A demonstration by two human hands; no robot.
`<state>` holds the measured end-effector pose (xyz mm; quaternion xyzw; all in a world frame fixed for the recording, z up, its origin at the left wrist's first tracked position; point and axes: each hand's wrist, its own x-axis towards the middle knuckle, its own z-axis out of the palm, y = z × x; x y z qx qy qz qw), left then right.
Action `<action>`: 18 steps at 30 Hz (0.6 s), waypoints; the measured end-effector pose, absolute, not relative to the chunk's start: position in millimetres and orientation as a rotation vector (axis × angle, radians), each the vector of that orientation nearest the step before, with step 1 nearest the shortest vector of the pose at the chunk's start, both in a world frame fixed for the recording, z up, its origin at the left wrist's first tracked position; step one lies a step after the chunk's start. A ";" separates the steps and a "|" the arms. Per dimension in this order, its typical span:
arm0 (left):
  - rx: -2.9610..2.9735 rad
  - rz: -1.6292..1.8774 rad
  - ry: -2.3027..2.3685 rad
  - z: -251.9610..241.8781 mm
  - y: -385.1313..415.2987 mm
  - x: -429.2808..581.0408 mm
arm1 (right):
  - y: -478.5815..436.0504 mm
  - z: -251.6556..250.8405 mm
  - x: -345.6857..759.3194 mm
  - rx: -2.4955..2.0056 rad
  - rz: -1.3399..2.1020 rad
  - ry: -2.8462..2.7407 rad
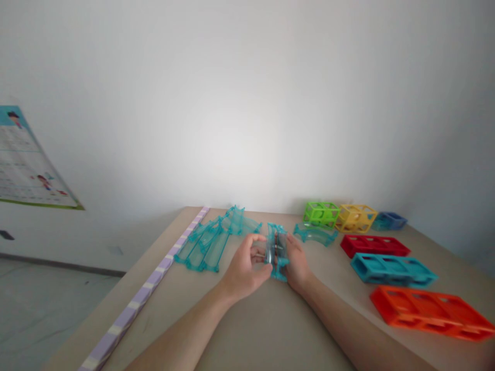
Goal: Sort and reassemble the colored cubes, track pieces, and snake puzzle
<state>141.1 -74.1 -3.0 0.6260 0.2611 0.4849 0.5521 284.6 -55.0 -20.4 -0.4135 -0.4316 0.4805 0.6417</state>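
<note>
Between my two hands, over the middle of the table, is a clear teal plastic track piece (277,252) standing on end. My left hand (249,265) curls around its left side, thumb and fingers on the edge. On the other side my right hand (297,263) grips the right edge, its fingers partly seen through the clear plastic. Left of my hands lie several matching teal track pieces (209,247), spread and overlapping. Behind my right hand rests a curved teal track piece (316,234).
On the right stand frame blocks: green (320,214), yellow (356,218), blue (392,220), red (374,246), teal (393,269) and orange (431,312). A purple-and-white striped strip (149,286) runs along the table's left edge. The wall (247,103) rises behind; a poster (33,159) hangs left.
</note>
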 end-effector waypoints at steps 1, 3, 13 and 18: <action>1.415 1.144 0.623 -3.4 -73.8 141.3 | -56.1 -19.6 284.6 -0.936 1.087 -0.987; 1.267 1.156 0.654 -2.7 -71.5 141.1 | -59.0 -18.9 284.3 -0.931 1.076 -1.004; 0.893 1.123 0.671 8.5 -67.1 147.4 | -76.5 -16.5 278.8 -0.910 1.039 -1.416; 0.992 1.181 0.681 7.5 -66.7 144.3 | -71.9 -15.8 278.1 -0.975 1.102 -1.290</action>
